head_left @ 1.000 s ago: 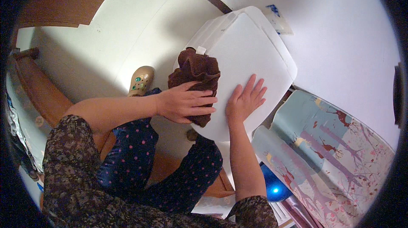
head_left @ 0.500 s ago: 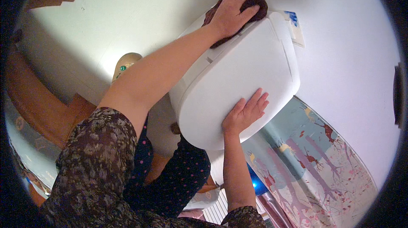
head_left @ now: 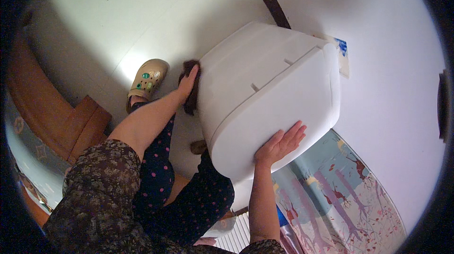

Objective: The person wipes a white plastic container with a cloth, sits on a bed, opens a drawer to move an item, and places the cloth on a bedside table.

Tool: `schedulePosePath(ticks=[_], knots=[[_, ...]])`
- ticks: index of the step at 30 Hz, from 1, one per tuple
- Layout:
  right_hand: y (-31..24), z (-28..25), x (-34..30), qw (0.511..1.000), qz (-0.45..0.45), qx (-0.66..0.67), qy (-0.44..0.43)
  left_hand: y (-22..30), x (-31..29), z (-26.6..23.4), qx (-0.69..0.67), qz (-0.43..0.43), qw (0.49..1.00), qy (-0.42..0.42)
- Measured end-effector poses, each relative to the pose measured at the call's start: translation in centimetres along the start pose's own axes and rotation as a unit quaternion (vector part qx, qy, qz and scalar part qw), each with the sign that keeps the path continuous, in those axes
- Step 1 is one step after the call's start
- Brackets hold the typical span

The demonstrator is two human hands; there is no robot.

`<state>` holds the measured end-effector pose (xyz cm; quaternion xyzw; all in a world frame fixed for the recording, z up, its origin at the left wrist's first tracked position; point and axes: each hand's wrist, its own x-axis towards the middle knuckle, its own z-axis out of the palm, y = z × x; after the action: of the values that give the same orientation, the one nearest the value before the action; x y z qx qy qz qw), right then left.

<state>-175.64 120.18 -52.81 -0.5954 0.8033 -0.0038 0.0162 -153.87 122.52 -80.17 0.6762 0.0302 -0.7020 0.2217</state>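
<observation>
A large white plastic container with a rounded, lid-like face point(head_left: 255, 126) is held tilted in front of me. My left hand point(head_left: 189, 83) presses a dark brown cloth point(head_left: 190, 102) against the container's left side wall, fingers close together over it; part of the cloth is hidden under the hand. My right hand point(head_left: 280, 147) lies flat on the container's smooth broad face, fingers stretched out and holding nothing. Two small slots show along the seam between the face and the side wall. The container's underside is hidden.
A tan clog point(head_left: 150, 76) with green charms is on my foot on the pale floor point(head_left: 142, 17). Brown wooden furniture point(head_left: 78, 126) stands at the left. A patterned curtain point(head_left: 340, 188) hangs at the lower right, beside a white wall point(head_left: 388, 65) with a dark baseboard point(head_left: 269, 1).
My left hand has moved with the cloth from the container's far top edge down to its left side. The container appears slightly lower and further right; my right hand stays flat on it.
</observation>
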Motion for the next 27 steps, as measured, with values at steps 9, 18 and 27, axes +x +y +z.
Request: schedulePosePath(ticks=[9,18,27], knots=[[-0.1,-0.1,0.0,1.000,0.009,0.005,0.001,9.7,0.4,2.6,0.087,0.169,0.976,-0.109],[0.1,-0.1,0.2,1.000,-0.009,0.027,-0.001,26.9,-0.4,18.5,0.215,0.362,0.893,-0.161],[0.0,0.0,0.2,1.000,-0.008,0.026,0.004,12.6,4.8,6.1,0.240,0.259,0.934,-0.058]])
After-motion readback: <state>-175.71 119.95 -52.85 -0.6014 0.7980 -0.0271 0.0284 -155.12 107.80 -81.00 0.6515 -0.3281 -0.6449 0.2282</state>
